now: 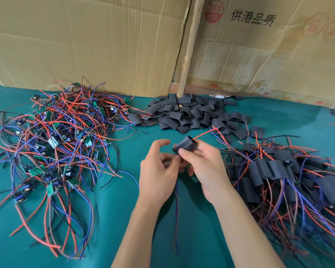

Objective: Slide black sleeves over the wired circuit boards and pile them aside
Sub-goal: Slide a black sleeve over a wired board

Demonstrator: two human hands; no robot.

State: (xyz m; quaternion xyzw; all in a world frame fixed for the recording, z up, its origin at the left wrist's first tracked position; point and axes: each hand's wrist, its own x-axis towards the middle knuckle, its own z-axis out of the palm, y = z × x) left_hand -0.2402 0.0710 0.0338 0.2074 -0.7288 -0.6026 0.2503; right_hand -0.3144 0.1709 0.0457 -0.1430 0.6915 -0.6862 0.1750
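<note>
My right hand (203, 163) pinches a black sleeve (184, 145) above the middle of the table. A red wire (205, 133) sticks out of the sleeve's far opening. My left hand (157, 171) is beside it, fingers curled at the sleeve's near end, where the board is hidden; blue and red wires (176, 209) hang down below both hands. A tangle of bare wired boards (52, 140) lies at the left. Loose black sleeves (190, 115) are heaped at the back centre. Sleeved boards (278, 171) are piled at the right.
The table is covered in a teal cloth (124, 219). Flattened cardboard boxes (104, 45) stand upright along the back edge. Wires from both piles trail toward the front of the table.
</note>
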